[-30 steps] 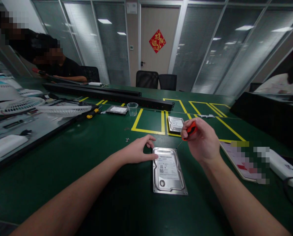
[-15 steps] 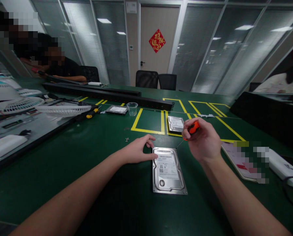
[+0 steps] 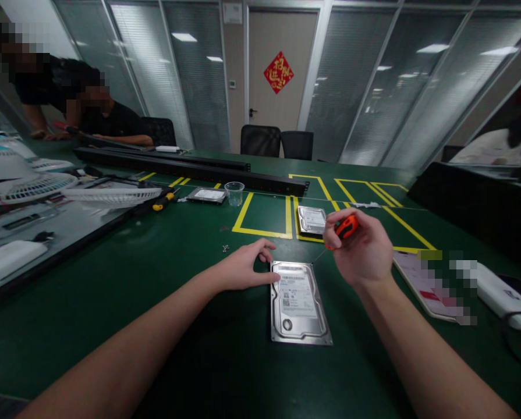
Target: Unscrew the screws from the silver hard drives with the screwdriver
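A silver hard drive [image 3: 297, 305] lies label-up on the green table in front of me. My left hand [image 3: 251, 265] grips its far left corner, the thumb on the label and the fingers curled by the edge. In my right hand [image 3: 365, 247] is a screwdriver [image 3: 346, 227] with an orange and black handle. Its thin shaft slants down to the drive's far right corner, where the tip meets a screw hole; a screw there is too small to make out. Several small screws [image 3: 226, 248] lie left of my left hand.
Beyond the drive sit a second hard drive [image 3: 311, 220], a third one [image 3: 206, 195] and a clear plastic cup [image 3: 234, 194]. A yellow-black screwdriver [image 3: 163, 202] lies left, near white fan parts [image 3: 112, 195]. A phone [image 3: 421, 282] rests right of my wrist. People sit across the table.
My hands and the hard drive stay nearly in place; the screwdriver handle looks slightly turned in my right hand. At the far left, a person has shifted, with arms now down at the table.
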A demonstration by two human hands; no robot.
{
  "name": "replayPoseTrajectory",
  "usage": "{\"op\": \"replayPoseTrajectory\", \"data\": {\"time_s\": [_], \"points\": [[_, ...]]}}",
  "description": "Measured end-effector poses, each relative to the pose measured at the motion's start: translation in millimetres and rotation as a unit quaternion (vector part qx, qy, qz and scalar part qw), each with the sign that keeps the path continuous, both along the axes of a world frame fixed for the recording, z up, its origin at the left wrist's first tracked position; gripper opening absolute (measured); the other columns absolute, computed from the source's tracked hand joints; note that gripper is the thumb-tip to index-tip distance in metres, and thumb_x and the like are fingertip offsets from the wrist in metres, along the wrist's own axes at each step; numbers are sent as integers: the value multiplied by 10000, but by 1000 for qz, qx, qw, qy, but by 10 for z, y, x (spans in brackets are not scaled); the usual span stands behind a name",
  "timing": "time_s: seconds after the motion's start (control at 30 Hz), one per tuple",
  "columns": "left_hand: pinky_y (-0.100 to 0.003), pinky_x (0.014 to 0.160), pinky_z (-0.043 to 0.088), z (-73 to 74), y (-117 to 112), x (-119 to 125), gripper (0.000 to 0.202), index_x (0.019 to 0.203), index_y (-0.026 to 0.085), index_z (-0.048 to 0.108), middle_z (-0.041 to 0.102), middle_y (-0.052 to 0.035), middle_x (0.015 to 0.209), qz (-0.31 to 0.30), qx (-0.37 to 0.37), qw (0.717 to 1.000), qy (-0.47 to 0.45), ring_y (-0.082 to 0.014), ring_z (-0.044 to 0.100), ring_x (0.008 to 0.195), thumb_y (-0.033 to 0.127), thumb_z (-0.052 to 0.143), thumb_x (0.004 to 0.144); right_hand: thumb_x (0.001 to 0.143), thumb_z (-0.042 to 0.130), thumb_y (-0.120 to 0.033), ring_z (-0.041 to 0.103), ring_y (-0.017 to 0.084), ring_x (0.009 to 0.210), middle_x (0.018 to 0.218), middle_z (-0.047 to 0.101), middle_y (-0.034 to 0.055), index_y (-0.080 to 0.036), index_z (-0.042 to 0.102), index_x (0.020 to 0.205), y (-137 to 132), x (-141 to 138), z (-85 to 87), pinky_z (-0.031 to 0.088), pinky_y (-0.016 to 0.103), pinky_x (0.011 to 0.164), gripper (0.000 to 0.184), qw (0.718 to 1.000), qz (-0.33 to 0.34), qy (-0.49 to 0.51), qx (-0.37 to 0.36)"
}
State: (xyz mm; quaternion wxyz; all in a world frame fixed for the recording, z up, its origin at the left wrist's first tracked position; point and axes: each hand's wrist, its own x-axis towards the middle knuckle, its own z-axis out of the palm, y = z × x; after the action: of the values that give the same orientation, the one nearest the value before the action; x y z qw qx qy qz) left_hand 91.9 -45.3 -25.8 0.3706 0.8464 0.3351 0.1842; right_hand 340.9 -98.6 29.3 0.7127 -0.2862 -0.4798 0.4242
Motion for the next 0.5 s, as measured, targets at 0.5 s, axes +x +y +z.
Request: {"op": "replayPoseTrajectory", "data": {"time_s": [0.5], "points": [[-432, 999, 515, 35, -20, -1, 712, 1375, 197, 526, 684, -95, 1207, 4, -12, 1000, -1, -270, 641, 1153, 556, 796, 822, 918, 630, -428, 456, 97, 476, 714, 621, 4, -214, 672, 794, -15, -25, 18, 332, 280, 492, 252, 1000, -12, 12, -6]]}}
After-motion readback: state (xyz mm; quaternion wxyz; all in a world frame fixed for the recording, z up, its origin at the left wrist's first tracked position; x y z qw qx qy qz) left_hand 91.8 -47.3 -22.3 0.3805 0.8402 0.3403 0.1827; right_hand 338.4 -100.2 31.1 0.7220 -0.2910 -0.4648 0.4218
